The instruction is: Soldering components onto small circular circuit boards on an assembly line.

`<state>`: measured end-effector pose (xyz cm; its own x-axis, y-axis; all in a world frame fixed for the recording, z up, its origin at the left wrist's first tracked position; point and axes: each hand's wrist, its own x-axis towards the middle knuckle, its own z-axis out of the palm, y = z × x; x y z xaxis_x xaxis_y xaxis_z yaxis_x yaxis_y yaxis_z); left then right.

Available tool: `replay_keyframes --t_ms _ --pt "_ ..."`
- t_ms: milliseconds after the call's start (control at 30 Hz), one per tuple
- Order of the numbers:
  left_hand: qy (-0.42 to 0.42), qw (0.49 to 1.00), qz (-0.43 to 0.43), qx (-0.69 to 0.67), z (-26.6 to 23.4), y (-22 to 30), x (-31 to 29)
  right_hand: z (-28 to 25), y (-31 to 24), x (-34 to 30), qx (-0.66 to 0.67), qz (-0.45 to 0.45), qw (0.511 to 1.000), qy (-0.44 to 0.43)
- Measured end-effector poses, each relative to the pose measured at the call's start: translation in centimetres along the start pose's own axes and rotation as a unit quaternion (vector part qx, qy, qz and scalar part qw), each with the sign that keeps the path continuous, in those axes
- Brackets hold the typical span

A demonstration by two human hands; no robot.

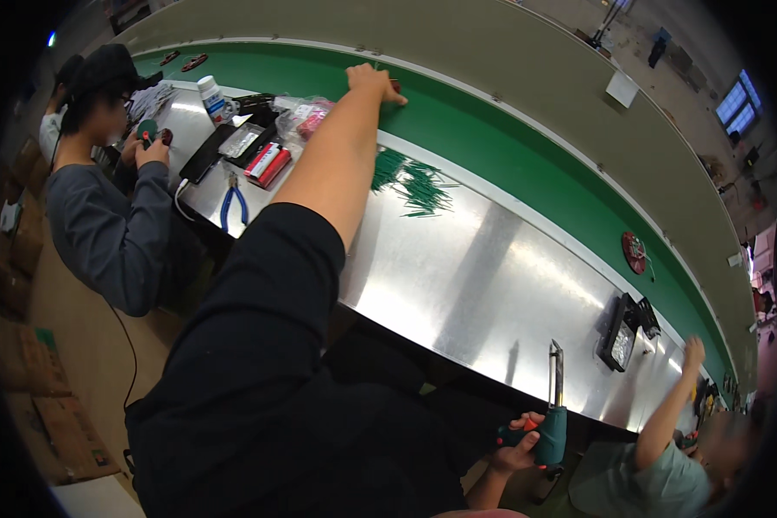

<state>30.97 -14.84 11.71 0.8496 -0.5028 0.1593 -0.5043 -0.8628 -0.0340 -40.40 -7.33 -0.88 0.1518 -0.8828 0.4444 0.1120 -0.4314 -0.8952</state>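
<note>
My left arm stretches forward across the metal worktop, and my left hand (371, 82) is over the green conveyor belt (509, 129). Its fingers are curled at a small dark red piece (395, 86), mostly hidden by the hand. My right hand (520, 442) is low at the right, in front of the worktop edge. It grips a green soldering gun (554, 436) with a red trigger, its metal tip pointing up. A loose pile of short green wires (423, 188) lies on the worktop (440, 276) just right of my left forearm.
Blue-handled cutters (234, 205), a red-and-white box (268, 164), a black tray (249, 138) and a white bottle (211, 93) stand left of my arm. A dark red round board (634, 251) sits on the belt; a black box (620, 335) stands right. Co-workers (112, 198) flank me.
</note>
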Motion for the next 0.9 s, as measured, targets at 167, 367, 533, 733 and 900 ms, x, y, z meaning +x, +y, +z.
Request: replay_keyframes --t_ms 167,367,533,733,900 --pt "-0.060 0.996 0.000 -0.069 1.4 -0.1 0.3 0.0 1.2 0.2 0.011 -0.023 1.000 -0.011" --pt "-0.076 0.990 0.108 -0.051 -1.1 0.3 0.4 -0.4 1.3 0.5 0.026 -0.017 1.000 -0.002" --pt "-0.040 0.999 0.023 -0.026 0.1 3.2 -1.7 -2.8 1.4 0.5 0.046 -0.007 0.998 0.030" --pt "-0.090 0.987 0.108 -0.076 1.8 1.3 1.4 -3.5 1.2 0.4 0.026 0.005 0.998 0.050" --pt "-0.071 0.988 0.139 -0.019 0.2 4.5 -0.1 -3.4 1.1 0.8 0.052 0.046 0.992 0.103"
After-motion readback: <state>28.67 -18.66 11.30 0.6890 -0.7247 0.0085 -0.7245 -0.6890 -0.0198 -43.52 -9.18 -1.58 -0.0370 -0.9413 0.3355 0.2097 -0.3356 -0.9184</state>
